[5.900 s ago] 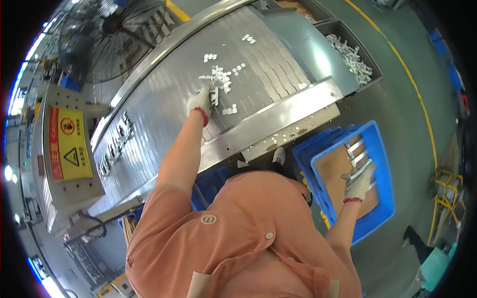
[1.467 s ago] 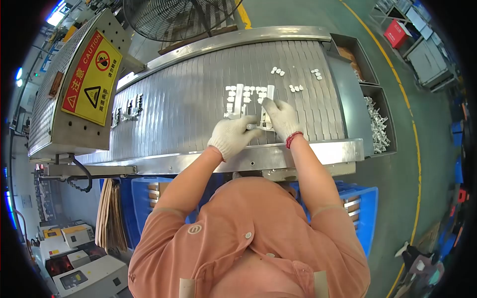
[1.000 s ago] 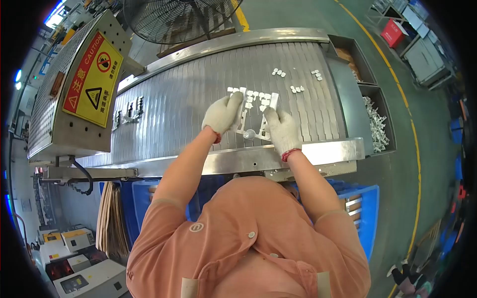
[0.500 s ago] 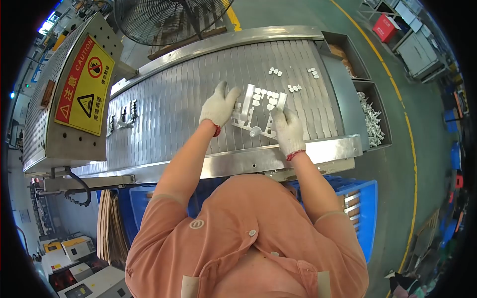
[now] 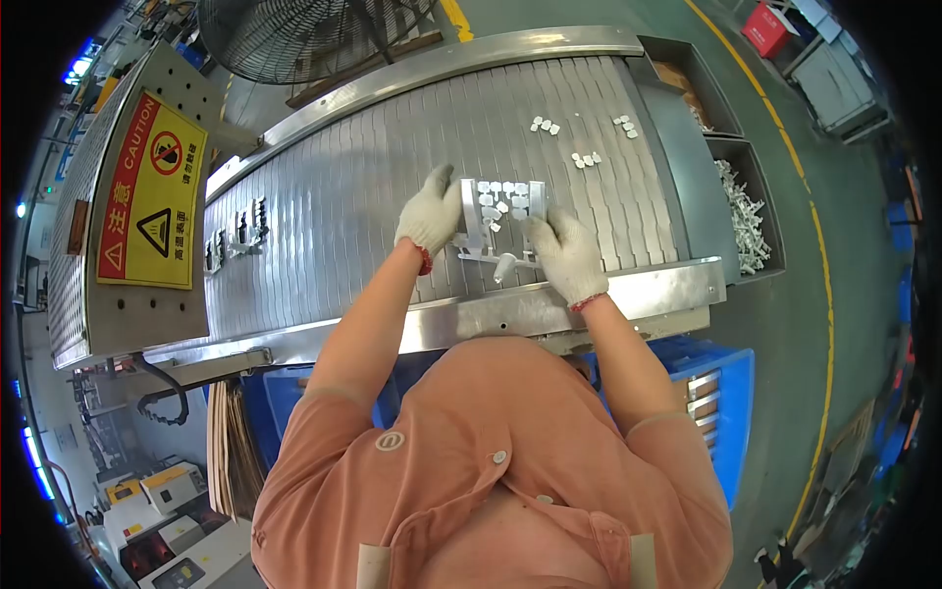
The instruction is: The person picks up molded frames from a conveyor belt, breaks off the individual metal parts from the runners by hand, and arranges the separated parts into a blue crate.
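Observation:
A silvery moulded frame (image 5: 473,221) with side bars, small pale pieces between them and a stubby sprue (image 5: 504,267) at its near end is held just over the metal slat conveyor (image 5: 343,196). My right hand (image 5: 567,257), in a whitish knitted glove, is closed on the frame's right side. At the left bar is my gloved left hand (image 5: 430,211), its fingers drawn together against the edge and pointing away from me; part of its grip is hidden. Small white piece clusters (image 5: 546,126) lie beyond the right hand. Dark-looking moulded parts (image 5: 235,236) rest on the belt's left.
A perforated metal housing with a caution sign (image 5: 152,196) stands over the belt's left. Past the right end, a grey bin (image 5: 743,218) holds silvery scraps. A large fan (image 5: 314,44) stands behind the belt. Blue crates (image 5: 731,412) are below the near rail.
The moulded frame has shifted slightly left and turned more upright, its sprue now pointing towards me. My left hand has met its left bar; my right hand has moved with its right side.

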The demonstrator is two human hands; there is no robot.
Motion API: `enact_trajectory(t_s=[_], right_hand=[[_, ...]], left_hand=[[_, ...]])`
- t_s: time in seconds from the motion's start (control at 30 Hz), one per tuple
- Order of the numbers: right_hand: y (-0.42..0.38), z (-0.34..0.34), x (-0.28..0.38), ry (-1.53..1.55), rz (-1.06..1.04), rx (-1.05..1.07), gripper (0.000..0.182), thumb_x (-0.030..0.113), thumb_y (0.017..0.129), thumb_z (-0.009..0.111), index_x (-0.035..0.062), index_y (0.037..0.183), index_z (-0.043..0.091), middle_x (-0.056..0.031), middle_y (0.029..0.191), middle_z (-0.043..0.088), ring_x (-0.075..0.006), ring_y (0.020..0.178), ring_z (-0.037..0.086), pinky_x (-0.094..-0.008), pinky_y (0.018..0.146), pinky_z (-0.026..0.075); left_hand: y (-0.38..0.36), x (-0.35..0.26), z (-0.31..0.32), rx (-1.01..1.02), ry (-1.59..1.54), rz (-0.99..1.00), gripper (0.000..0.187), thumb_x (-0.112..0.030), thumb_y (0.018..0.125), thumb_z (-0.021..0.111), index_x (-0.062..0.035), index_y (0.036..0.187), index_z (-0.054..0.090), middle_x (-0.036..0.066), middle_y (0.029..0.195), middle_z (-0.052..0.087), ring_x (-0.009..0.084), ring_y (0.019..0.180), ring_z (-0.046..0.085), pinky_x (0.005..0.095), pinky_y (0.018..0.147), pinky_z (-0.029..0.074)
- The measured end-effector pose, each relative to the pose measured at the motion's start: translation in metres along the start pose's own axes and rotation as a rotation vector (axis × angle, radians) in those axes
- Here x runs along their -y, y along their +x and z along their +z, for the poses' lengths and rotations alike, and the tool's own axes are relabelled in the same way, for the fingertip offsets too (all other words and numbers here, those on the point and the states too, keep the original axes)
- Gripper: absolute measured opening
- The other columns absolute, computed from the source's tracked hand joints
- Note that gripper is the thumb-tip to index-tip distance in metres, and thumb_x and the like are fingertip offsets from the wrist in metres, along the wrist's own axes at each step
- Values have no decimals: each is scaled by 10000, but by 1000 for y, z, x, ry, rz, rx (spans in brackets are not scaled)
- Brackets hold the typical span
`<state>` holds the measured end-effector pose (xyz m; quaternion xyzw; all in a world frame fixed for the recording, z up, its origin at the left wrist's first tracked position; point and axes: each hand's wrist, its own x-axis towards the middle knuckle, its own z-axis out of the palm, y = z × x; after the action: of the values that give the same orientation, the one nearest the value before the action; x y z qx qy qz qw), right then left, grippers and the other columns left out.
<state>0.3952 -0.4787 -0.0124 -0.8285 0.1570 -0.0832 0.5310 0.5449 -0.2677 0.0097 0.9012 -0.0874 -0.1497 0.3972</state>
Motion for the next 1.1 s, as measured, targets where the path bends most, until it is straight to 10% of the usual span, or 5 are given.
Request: enact_trajectory(t_s=[0.27, 0.43, 0.6, 0.8, 1.1], right_hand=[[10, -1, 4, 316, 113, 67, 475, 453, 1076, 706, -19, 1040, 737, -123, 891, 752, -201, 852, 793, -385, 762, 609], [14, -5, 4, 329, 88, 70, 472, 441, 1094, 697, -25, 1037, 740, -108, 897, 741, -167, 852, 776, -360, 751, 597], [14, -20, 1, 319, 137, 169, 466, 451, 1102, 684, -9, 1059, 751, -92, 881, 727, -147, 820, 702, -356, 733, 557], [7, -8, 1, 343, 157, 76, 453, 448, 1114, 661, 8, 1089, 764, -79, 857, 683, -138, 806, 605, -371, 747, 532], [24, -15, 0, 425, 162, 146, 498, 471, 1133, 621, 3, 1192, 780, -82, 1001, 764, -156, 948, 679, -346, 872, 550]], left_hand=[[7, 8, -1, 314, -1149, -356, 711, -570, 1183, 463, 39, 1529, 586, 203, 1429, 727, 319, 1296, 722, 477, 1016, 620], [-10, -37, -11, 405, -360, -168, 677, -556, 1127, 594, 30, 1452, 687, 139, 1276, 754, 248, 1042, 754, 387, 924, 630], [-6, -7, 0, 604, -856, -131, 557, -534, 1064, 696, -8, 1235, 768, 38, 1098, 764, 214, 914, 721, 400, 870, 580], [-19, -76, -22, 414, 128, -67, 815, -723, 1023, 617, 48, 1251, 749, 211, 1105, 792, 317, 1071, 760, 441, 989, 571], [-45, -50, 7, 149, -35, -37, 751, -664, 1062, 515, 15, 1256, 772, 187, 1074, 809, 336, 1025, 759, 442, 974, 553]])
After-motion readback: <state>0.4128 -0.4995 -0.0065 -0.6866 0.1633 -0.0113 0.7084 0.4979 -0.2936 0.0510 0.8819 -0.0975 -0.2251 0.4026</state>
